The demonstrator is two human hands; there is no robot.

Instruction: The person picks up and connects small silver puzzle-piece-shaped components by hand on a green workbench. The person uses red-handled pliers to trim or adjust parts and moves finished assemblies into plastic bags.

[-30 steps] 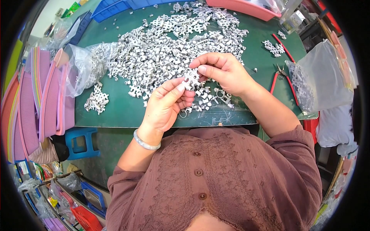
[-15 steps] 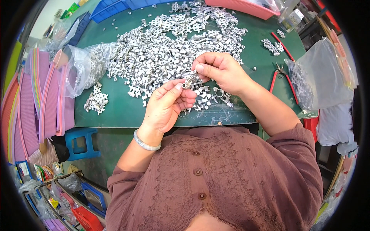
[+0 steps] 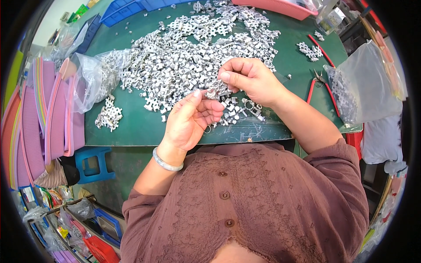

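Note:
Over the near edge of a heap of small silver-grey metal castings (image 3: 175, 61), both hands meet at a small cluster of silver metal castings (image 3: 215, 90). My right hand (image 3: 252, 81) pinches it from above between thumb and forefinger. From the lower left, my left hand (image 3: 187, 120) has its thumb and index fingertips at the cluster's left side, its other fingers loosely curled, palm up. The fingers partly hide the cluster, so its exact shape is unclear. Loose small pieces (image 3: 234, 111) and a thin ring (image 3: 207, 129) lie just below the hands.
Red-handled pliers (image 3: 322, 87) lie open at the right, beside a plastic bag of castings (image 3: 351, 96). Another filled bag (image 3: 98, 79) and a small pile (image 3: 108, 115) sit at the left. Blue bins (image 3: 125, 11) and a pink basket (image 3: 276, 8) stand at the back of the green table (image 3: 131, 136).
My left thumb has drawn back slightly to the left, and more of the metal cluster shows between the hands. My right hand keeps its pinch in nearly the same place.

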